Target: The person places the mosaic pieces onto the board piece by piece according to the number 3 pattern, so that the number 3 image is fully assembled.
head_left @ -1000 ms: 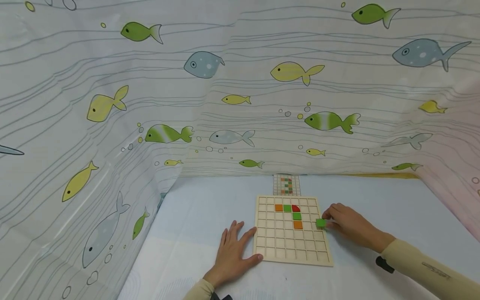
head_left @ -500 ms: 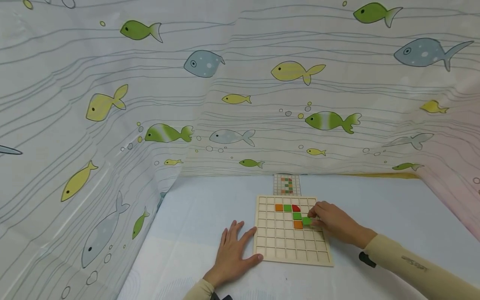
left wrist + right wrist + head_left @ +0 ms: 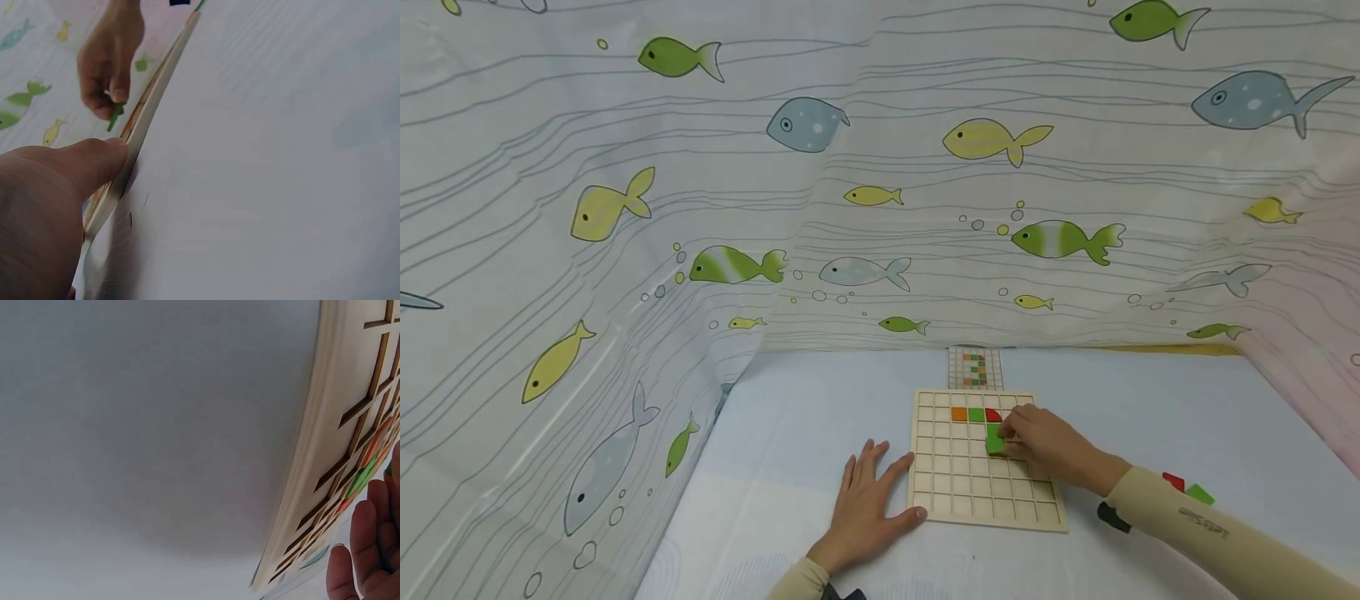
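A wooden grid board (image 3: pixel 943 484) lies on the table. Orange (image 3: pixel 958 414), green (image 3: pixel 976 414) and red round-cornered (image 3: pixel 993 415) tiles sit in one of its rows. My right hand (image 3: pixel 1060 446) pinches a green square tile (image 3: pixel 995 441) over the column beneath the red tile, partly covering the tiles there. In the left wrist view that green tile (image 3: pixel 115 117) is tilted between thumb and fingers, above the board. My left hand (image 3: pixel 867 510) rests with fingers spread at the board's left edge, its thumb (image 3: pixel 100 159) touching the rim.
Behind the board lies a pattern card (image 3: pixel 955 379) printed with coloured squares. A loose red tile (image 3: pixel 1173 481) and green tile (image 3: pixel 1199 495) lie right of the board, beside the right sleeve (image 3: pixel 1210 525). A fish-patterned sheet (image 3: pixel 925 242) hangs around the table.
My right hand has carried the green tile leftward from the board's right edge to over the column under the red tile. Loose tiles came into view behind the forearm. My left hand stayed put.
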Demonstrator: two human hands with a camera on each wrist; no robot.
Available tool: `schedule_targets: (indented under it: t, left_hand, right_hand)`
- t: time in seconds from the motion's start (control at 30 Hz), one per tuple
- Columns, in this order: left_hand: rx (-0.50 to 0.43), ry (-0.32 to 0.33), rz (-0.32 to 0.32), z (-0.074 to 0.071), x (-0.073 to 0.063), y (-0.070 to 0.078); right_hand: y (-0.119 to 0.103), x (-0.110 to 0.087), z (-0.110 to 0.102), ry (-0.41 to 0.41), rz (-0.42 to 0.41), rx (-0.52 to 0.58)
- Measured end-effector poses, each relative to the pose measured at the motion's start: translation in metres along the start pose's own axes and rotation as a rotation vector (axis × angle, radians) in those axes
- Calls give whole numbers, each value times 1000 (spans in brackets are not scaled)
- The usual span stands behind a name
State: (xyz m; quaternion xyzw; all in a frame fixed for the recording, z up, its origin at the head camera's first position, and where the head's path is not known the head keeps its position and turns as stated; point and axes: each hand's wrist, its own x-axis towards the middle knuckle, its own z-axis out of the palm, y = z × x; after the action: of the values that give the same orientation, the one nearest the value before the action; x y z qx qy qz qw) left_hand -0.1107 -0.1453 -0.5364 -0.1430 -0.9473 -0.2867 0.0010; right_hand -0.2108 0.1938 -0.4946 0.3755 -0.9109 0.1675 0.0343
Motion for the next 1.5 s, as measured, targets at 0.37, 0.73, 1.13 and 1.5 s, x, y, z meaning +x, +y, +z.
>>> schedule_targets:
  t: [0.37, 0.73, 1.13, 1.5]
  left_hand:
    - [0, -7, -2, -1, 1, 1]
    - [2, -12, -10, -1, 3, 1]
    - [13, -9, -5, 0, 3, 0]
    - [-1, -20, -14, -1, 1, 1]
  right_hand:
    - [-4, 9, 7, 88, -99, -53]
    - [-11, 14, 10, 48, -49, -49]
    - [-12, 17, 15, 53, -27, -56]
    - [-12, 17, 20, 52, -1, -38]
